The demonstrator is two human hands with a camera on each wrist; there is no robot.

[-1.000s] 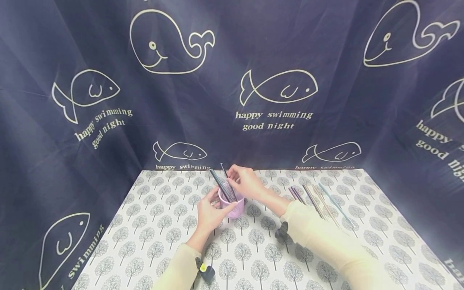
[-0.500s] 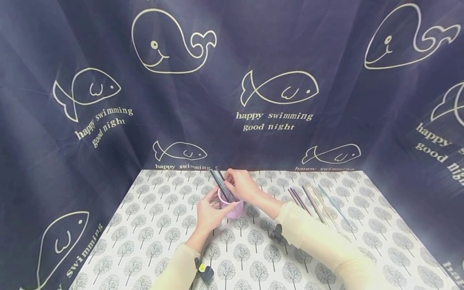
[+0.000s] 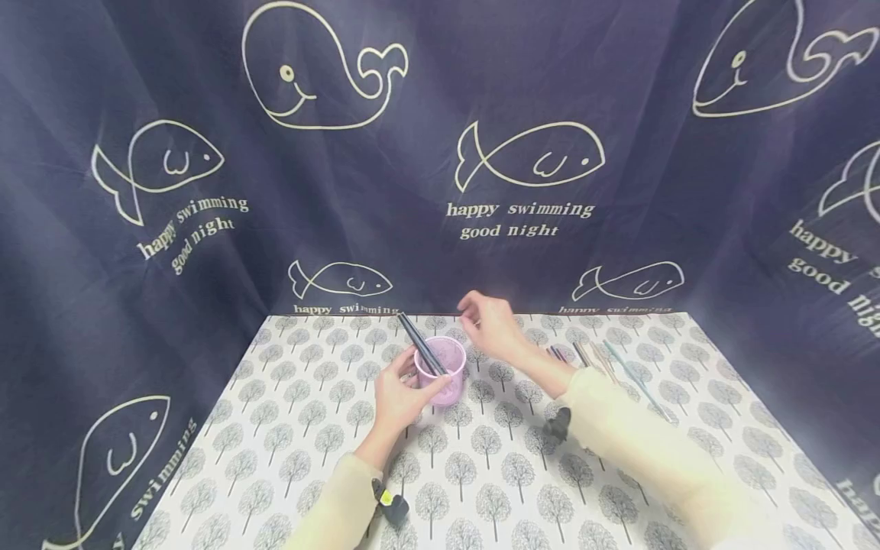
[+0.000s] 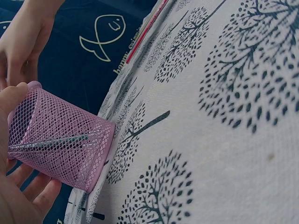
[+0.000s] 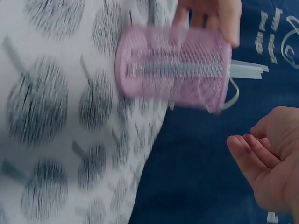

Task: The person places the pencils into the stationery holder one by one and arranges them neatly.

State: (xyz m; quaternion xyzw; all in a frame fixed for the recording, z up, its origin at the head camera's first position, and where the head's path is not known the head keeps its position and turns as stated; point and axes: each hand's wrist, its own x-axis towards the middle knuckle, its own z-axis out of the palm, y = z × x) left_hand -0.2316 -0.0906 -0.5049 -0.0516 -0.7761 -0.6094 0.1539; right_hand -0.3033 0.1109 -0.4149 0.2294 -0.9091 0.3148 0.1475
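Note:
My left hand (image 3: 399,401) grips a pink mesh pen cup (image 3: 448,393), with the thumb at its near rim and the fingers round its left side. The cup stands upright on the table. A few dark, thin sticks (image 3: 419,344) stand in it and lean left above the rim. In the left wrist view the cup's mesh wall (image 4: 70,121) shows the sticks through it. Just beyond the cup, to its right, my right hand (image 3: 495,328) is raised with loosely bent fingers. Nothing shows between its fingers (image 5: 247,154) in the right wrist view.
To the right lie several thin sticks: purple ones (image 3: 558,353), tan ones (image 3: 601,359) and a light blue one (image 3: 635,378). My right sleeve (image 3: 632,435) partly covers them. A tree-print cloth (image 3: 330,489) covers the table, and a dark blue curtain (image 3: 426,168) hangs behind it.
My right hand has let go of a dark stick in the cup, after leaning it left against the others, and moved up and right. My left hand keeps its grip.

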